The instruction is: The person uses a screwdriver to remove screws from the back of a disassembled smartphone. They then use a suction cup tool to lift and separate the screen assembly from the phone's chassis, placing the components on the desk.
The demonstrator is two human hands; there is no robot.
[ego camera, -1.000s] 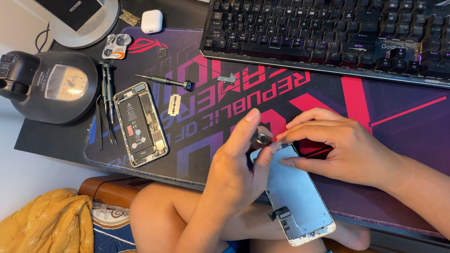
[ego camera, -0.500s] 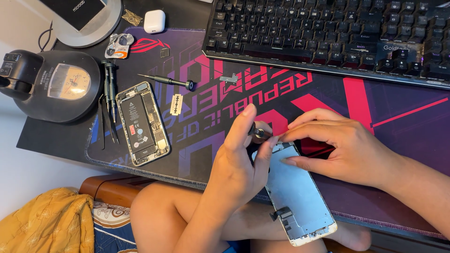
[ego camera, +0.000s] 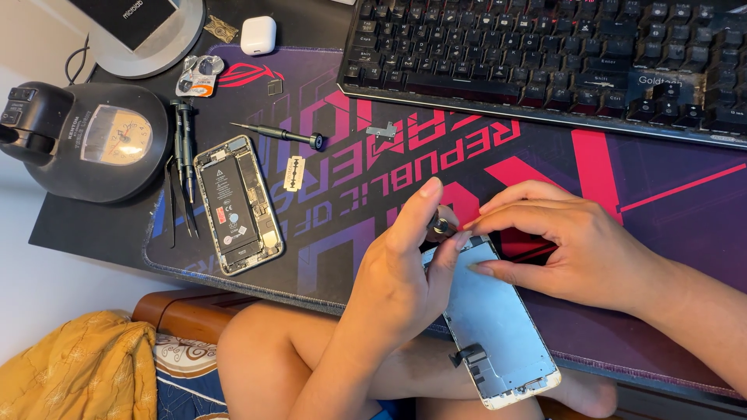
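Observation:
A detached phone screen panel (ego camera: 498, 327) lies back side up on the near edge of the desk mat (ego camera: 669, 210). My left hand (ego camera: 397, 280) grips a small screwdriver (ego camera: 442, 227) by its top, tip down at the panel's upper corner. My right hand (ego camera: 576, 249) rests on the panel's top right edge, thumb and fingertips pressing it to the mat. The opened phone body (ego camera: 237, 204), battery showing, lies apart on the mat's left side.
A second screwdriver (ego camera: 280, 134), a razor blade (ego camera: 295, 173), tweezers (ego camera: 183, 175) and a small metal bracket (ego camera: 382, 131) lie on the mat. Behind it stands a black keyboard (ego camera: 560, 54). A round black device (ego camera: 93, 140), an earbud case (ego camera: 257, 35) and orange cloth (ego camera: 70, 365) sit left.
Both hands stay on the screen panel. The left hand's fingers have shifted slightly around the screwdriver; the view has drifted a little.

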